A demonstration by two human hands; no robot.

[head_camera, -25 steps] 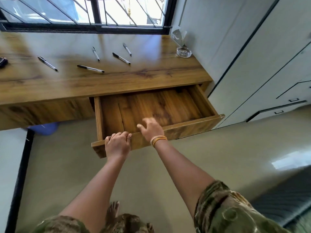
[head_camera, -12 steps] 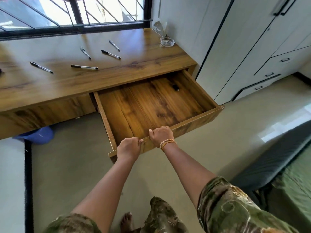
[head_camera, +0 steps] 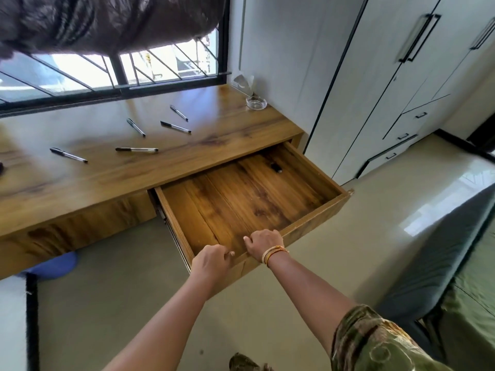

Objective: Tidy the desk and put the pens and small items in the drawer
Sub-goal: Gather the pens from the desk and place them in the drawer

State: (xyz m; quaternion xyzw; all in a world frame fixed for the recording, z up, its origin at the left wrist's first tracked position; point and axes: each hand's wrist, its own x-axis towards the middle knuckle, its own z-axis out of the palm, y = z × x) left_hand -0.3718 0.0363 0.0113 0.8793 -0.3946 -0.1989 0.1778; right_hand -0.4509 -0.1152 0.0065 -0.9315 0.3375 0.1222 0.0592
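Here, both hands grasp the front panel of the drawer [head_camera: 316,223], which stands pulled well out from under the desk [head_camera: 107,178]. The left hand [head_camera: 211,262] curls its fingers over the panel's top edge near the drawer's left corner, and the right hand [head_camera: 263,243] does the same just beside it (thread bands [head_camera: 273,253] circle that wrist). A small dark item [head_camera: 276,167] lies on the drawer floor near the back right corner; what it is cannot be told.

Five pens lie scattered on the desk top, well apart from the hands: one at the far left [head_camera: 68,155], one near the front edge [head_camera: 136,149], one further back [head_camera: 136,127], one right of it [head_camera: 175,127] and one nearest the window [head_camera: 179,113]. A glass dish [head_camera: 256,103] sits at the desk's right back corner.
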